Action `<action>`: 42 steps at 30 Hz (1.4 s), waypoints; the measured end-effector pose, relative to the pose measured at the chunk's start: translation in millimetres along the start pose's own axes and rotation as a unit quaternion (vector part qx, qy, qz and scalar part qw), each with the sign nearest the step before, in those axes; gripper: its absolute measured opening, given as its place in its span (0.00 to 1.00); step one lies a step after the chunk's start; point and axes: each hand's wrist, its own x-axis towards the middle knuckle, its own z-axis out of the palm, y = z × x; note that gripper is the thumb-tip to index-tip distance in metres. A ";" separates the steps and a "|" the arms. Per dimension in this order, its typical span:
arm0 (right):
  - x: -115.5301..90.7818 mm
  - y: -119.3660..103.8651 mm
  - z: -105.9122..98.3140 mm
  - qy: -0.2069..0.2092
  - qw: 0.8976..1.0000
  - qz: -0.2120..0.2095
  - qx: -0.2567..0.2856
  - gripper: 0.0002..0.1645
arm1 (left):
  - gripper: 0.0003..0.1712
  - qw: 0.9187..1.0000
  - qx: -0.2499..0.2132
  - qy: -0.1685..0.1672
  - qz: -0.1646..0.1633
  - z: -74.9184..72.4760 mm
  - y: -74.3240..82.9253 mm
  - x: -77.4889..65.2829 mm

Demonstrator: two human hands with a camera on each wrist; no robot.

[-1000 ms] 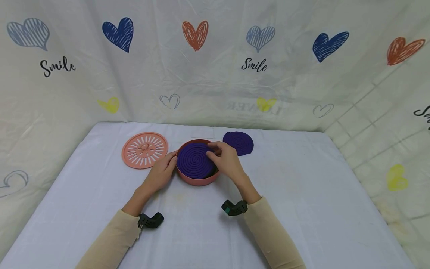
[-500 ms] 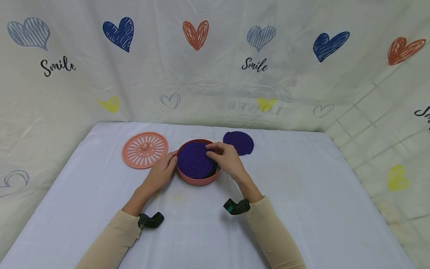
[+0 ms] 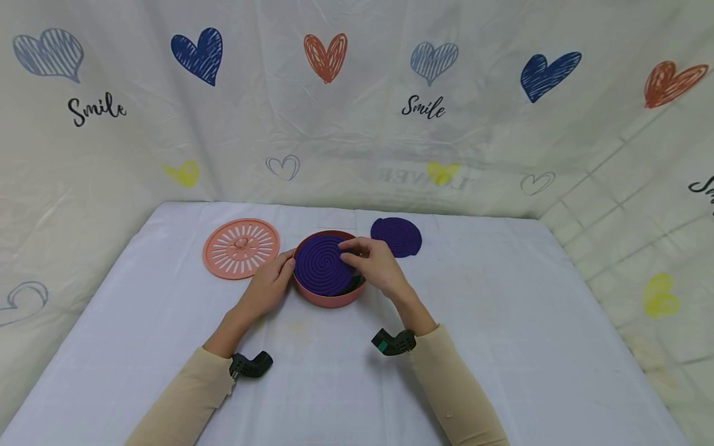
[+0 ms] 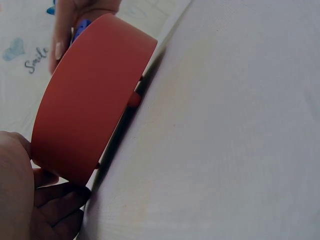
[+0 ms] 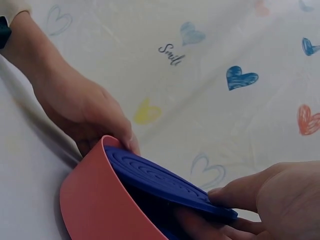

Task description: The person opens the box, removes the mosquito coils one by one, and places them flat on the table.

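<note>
A dark purple mosquito coil [image 3: 320,266] sits tilted in a round salmon-red mosquito coil holder [image 3: 329,301], its right side raised. My left hand [image 3: 270,286] grips the holder's left side, thumb near the rim and fingers lower down, as the left wrist view shows of the holder [image 4: 92,95]. With thumb on top and fingers underneath, my right hand [image 3: 380,266] pinches the coil's raised edge; the right wrist view shows this coil [image 5: 160,176] slanting above the opening. Part of the holder's dark inside is visible, but its bottom is hidden.
The slotted salmon lid [image 3: 225,263] with a small ring on top lies left of the holder. A second purple coil [image 3: 397,236] lies behind my right hand. A white cloth [image 3: 312,384] covers the table, and a heart-printed curtain [image 3: 357,124] hangs behind it.
My right hand has shifted slightly right, and its fingertips lift the coil's right edge a little higher. The left hand and the holder stay in place.
</note>
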 end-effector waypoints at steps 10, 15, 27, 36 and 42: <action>2.6 4.2 -2.3 -0.011 0.999 0.021 0.033 0.15 | 0.29 1.000 0.002 -0.005 -0.010 0.5 -0.9 0.5; 3.3 5.4 -4.8 -0.005 0.999 0.022 0.037 0.15 | 0.29 1.000 0.000 -0.003 -0.007 0.4 0.4 0.1; 2.8 4.7 -9.8 0.001 0.999 0.016 0.046 0.14 | 0.29 1.000 0.000 -0.001 0.001 0.0 -0.1 -0.6; 3.1 3.2 -14.4 0.014 0.998 0.021 0.056 0.14 | 0.28 1.000 0.000 -0.001 -0.003 -0.3 1.8 -0.6; 2.7 3.0 -19.0 0.017 0.997 0.020 0.067 0.14 | 0.29 1.000 0.003 0.001 0.000 0.3 0.7 0.2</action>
